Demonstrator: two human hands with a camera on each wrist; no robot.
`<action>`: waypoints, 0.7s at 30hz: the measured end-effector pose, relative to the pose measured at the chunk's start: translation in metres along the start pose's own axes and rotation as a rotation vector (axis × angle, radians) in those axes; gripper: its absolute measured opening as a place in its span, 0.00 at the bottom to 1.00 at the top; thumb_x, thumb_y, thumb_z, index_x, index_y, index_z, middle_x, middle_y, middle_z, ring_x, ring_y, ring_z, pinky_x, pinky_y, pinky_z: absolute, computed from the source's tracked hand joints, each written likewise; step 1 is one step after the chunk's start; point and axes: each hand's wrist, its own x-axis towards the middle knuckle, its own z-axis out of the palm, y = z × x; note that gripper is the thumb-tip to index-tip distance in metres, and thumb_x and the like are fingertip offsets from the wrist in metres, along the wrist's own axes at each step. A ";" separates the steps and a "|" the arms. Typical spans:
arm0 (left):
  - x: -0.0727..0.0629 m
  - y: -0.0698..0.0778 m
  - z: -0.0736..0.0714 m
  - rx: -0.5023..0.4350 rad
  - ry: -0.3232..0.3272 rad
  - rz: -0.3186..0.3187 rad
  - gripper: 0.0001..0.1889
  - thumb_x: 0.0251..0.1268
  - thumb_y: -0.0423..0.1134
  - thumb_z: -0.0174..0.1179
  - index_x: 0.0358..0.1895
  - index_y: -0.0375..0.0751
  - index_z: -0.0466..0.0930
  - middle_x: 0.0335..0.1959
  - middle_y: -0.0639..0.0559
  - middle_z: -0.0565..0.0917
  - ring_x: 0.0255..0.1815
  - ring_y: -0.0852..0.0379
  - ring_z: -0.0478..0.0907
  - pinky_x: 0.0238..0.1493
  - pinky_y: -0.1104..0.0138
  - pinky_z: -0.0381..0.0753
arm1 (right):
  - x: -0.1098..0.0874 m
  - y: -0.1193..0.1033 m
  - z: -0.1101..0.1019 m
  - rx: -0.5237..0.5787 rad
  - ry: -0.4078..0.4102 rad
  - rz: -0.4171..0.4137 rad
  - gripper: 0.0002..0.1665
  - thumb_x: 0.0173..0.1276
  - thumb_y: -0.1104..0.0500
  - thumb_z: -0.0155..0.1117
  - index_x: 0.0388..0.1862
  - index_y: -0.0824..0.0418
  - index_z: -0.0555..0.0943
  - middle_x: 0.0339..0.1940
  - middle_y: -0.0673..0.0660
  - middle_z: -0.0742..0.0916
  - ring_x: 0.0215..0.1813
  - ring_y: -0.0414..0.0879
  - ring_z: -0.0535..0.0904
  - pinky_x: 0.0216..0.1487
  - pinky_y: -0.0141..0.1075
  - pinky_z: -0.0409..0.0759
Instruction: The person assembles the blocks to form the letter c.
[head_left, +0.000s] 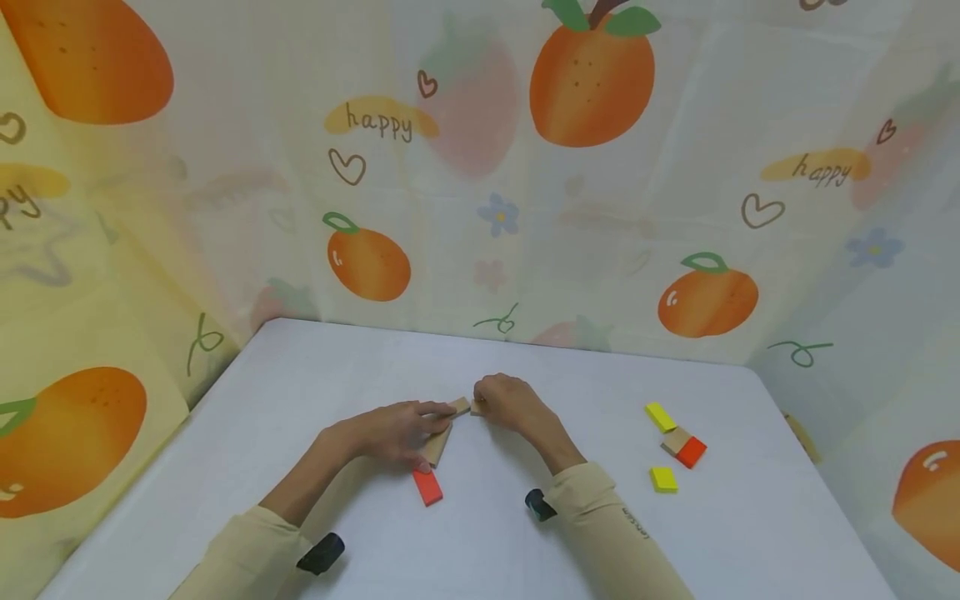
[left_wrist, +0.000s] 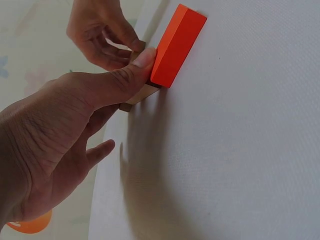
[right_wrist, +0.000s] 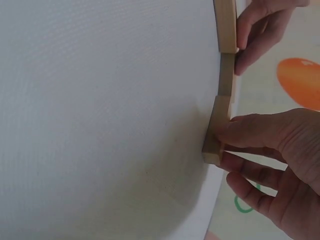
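Observation:
My left hand holds a plain wooden block between the thumb, at its near end, and the fingers, at its far end. A red block lies end-on to that block, right by the left thumb. Beyond the fingertips, a second wooden block slants off to the right. My right hand pinches another wooden block between thumb and fingers, low over the table beside the second block's far end. In the head view this hand covers most of it.
To the right on the white table is a loose cluster: a yellow block, a wooden block against a red one, and a second yellow block nearer me. A fruit-patterned cloth hangs behind the table.

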 end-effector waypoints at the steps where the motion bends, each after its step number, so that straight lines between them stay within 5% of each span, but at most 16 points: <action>1: 0.000 0.000 0.000 0.000 -0.001 0.001 0.37 0.68 0.48 0.71 0.77 0.41 0.69 0.83 0.47 0.66 0.81 0.43 0.68 0.74 0.50 0.77 | 0.000 0.000 0.000 -0.002 -0.005 0.004 0.08 0.74 0.63 0.68 0.49 0.62 0.89 0.48 0.56 0.92 0.50 0.49 0.88 0.59 0.43 0.87; 21: 0.002 0.000 0.002 0.009 -0.004 0.007 0.37 0.68 0.49 0.71 0.77 0.41 0.70 0.83 0.48 0.66 0.81 0.44 0.67 0.75 0.52 0.77 | 0.000 0.001 0.001 -0.011 -0.019 0.019 0.09 0.75 0.63 0.66 0.50 0.63 0.88 0.49 0.57 0.92 0.53 0.51 0.88 0.59 0.43 0.87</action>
